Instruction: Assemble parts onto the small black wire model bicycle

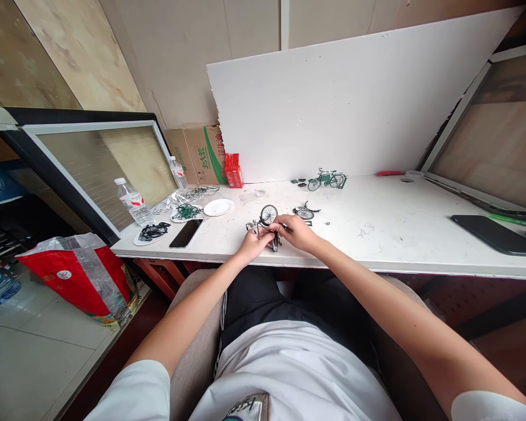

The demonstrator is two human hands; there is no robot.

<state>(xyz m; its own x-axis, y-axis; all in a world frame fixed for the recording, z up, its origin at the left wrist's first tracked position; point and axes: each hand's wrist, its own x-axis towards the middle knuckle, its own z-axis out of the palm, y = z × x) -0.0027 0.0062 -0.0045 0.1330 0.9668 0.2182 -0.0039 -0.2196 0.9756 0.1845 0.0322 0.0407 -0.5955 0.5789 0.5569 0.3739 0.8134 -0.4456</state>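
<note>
Near the table's front edge, my left hand point(255, 245) is closed on a black model bicycle point(269, 215), whose spoked wheel stands up above my fingers. Close against it, my right hand point(298, 233) is closed around a slim dark tool point(286, 228) that points toward the bicycle. My fingers hide the tool's tip and the middle of the frame. Just beyond my right hand lies another black bicycle part with a wheel point(305, 213). Farther back stands a green model bicycle point(327, 180), with small dark pieces beside it.
At left are a phone point(186, 233), a plate of black parts point(151, 233), green parts point(187, 211), a white plate point(219, 207) and a water bottle point(134, 202). A red box point(234, 171) stands behind. A black tablet-like slab point(495, 234) lies at right. A white board point(333, 105) leans behind.
</note>
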